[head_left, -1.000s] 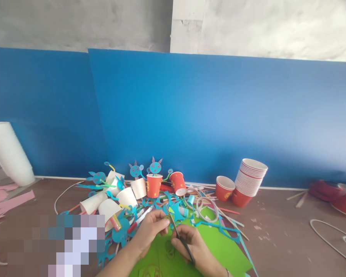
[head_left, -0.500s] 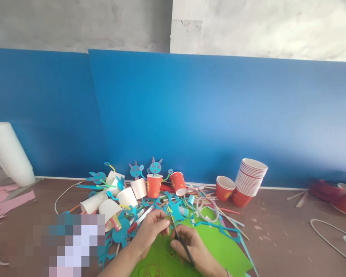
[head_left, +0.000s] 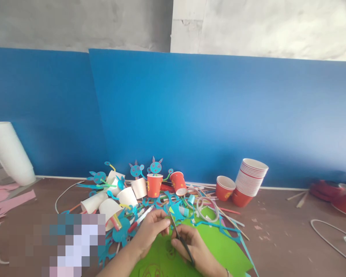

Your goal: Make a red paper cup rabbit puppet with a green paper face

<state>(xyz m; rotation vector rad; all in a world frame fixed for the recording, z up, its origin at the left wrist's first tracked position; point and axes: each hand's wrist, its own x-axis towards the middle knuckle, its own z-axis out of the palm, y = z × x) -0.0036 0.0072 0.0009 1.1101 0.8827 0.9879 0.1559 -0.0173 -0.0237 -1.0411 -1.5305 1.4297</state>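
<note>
My right hand [head_left: 192, 246] is closed round the dark handles of a pair of scissors [head_left: 181, 241], whose blades point up and away to the left. Beside it, my left hand [head_left: 152, 231] pinches a small green paper piece [head_left: 168, 222] near the blades; the piece is mostly hidden by the fingers. Under both hands lies green paper [head_left: 216, 246] with red drawn outlines. Blue paper cut-outs [head_left: 121, 232] and a red-and-white marker [head_left: 140, 220] lie left of my left hand.
White cups [head_left: 127, 197] and red cups [head_left: 155, 186], some with blue paper figures, stand behind. A cup stack [head_left: 250, 181] and a tape roll [head_left: 207, 209] are to the right. Pink paper [head_left: 14, 204] and a white stack [head_left: 11, 154] are at the left.
</note>
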